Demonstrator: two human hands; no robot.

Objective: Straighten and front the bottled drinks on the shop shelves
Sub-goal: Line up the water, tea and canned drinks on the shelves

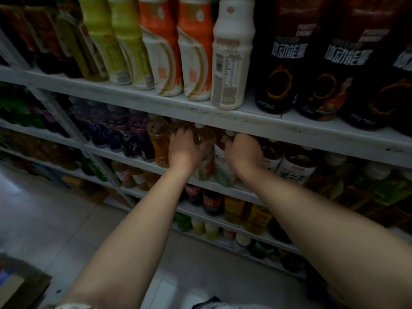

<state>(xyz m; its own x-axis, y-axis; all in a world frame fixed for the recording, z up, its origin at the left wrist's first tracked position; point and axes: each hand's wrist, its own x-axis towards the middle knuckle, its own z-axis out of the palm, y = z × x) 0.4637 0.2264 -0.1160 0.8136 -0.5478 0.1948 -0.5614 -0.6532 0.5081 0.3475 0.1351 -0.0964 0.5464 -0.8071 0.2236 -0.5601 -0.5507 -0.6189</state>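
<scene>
Left hand [185,149] gripping an amber tea bottle [204,136], right hand [244,151] clasping the neighbouring bottle [220,157], beneath a white shelf [223,117]

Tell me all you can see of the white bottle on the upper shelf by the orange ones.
The white bottle seems opaque plastic, with a waisted shoulder; its top leaves the frame. A pale small-print label faces out, likely its back. It stands upright at the front edge of the shelf, close between an orange-and-white bottle and a dark bottle.
</scene>
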